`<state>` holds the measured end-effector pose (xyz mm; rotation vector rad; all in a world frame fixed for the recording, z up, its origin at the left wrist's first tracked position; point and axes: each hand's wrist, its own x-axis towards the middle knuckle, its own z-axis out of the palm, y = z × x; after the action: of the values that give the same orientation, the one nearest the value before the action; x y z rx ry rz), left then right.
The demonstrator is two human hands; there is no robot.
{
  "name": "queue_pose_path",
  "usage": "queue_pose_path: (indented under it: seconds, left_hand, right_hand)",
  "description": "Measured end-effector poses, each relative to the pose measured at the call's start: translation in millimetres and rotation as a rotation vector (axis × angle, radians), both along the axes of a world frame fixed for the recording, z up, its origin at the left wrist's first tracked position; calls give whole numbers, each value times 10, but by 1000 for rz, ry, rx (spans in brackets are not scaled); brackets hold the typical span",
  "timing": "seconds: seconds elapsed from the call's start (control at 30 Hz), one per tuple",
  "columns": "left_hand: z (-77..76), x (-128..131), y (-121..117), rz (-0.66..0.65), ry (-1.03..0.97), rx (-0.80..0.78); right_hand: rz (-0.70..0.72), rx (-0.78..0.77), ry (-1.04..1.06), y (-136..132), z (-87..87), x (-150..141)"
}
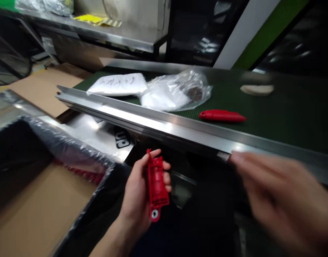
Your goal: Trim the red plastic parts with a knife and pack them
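My left hand [137, 192] is wrapped round a red plastic part [158, 180], a long ribbed moulding with a metal-lined hole at its lower end. Smeared by motion, my right hand [282, 192] is at the right, by the metal rail [190, 137] of the conveyor. Its fingertips are pinched together, and a small greyish tip [223, 156] pokes out from them; what it belongs to is hidden. Beyond the rail, another red plastic part [222, 115] lies on the dark green belt [287, 114].
A white packet with handwriting [118, 84] and a clear plastic bag [177, 91] lie on the belt. Farther right is a pale oblong piece [257, 89]. At lower left stands a box lined with black plastic [80, 214], cardboard and some red parts inside. A steel table [132, 39] stands behind.
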<state>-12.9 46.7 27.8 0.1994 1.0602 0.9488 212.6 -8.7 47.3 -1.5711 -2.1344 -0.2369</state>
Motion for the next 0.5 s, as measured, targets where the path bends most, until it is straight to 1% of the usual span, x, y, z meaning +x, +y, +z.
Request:
queue_pose_path:
  seconds: [0.03,0.07,0.13,0.2,0.27,0.37,0.43,0.5]
  left_hand:
    - [-6,-15,-4,17,25,-11]
    - [-13,-29,-14,26,43,-24]
    - [-30,-55,-44,28,70,-53]
    - [-58,-91,-83,18,81,-83]
    - [-114,-144,-115,23,86,-110]
    - [-256,-245,-138,68,65,-137]
    - [-358,-309,-139,89,41,-140]
    - [-430,-355,-136,84,44,-143]
  right_hand:
    - [-116,44,-37,183,98,175]
    - [-200,49,-81,362,195,348]
    - [-257,-70,-181,674,355,664]
    - [-300,-231,-268,896,439,910]
    - [-382,-345,-330,1040,450,1083]
    - [-546,-438,-388,1182,399,1232]
    - [-626,-491,-409,1271,368,1261]
    - [-657,-516,-415,1371,367,1217]
